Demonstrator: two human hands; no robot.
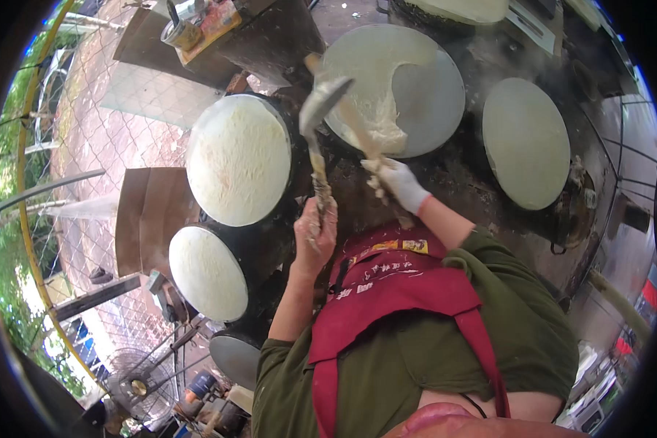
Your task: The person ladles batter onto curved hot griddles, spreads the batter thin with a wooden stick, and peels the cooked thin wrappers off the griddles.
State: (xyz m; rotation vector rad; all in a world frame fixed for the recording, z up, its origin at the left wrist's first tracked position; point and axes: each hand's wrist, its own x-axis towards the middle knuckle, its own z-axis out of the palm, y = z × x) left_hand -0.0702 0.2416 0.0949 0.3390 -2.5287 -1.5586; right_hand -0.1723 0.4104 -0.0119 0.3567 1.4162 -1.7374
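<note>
My bare left hand point(315, 230) grips the caked handle of a metal ladle point(323, 101), which is raised and blurred. My right hand point(402, 183), in a white glove, is closed around a long wooden spreader point(357, 117) smeared with dough-like batter. The ladle and the spreader's far end overlap the left side of a large round griddle point(432, 117) in front of me. Pale wet batter point(369, 71) coats that griddle's left and far parts, with a thicker lump at the near edge. Its right part shows bare grey metal.
Round griddles with pale sheets of batter stand at left point(240, 159), lower left point(208, 274) and right point(525, 142). Steam rises at the far right. A jar with a brush point(182, 34) sits on a box, a cardboard sheet point(153, 219) by the wire fence. A fan point(138, 386) stands low left.
</note>
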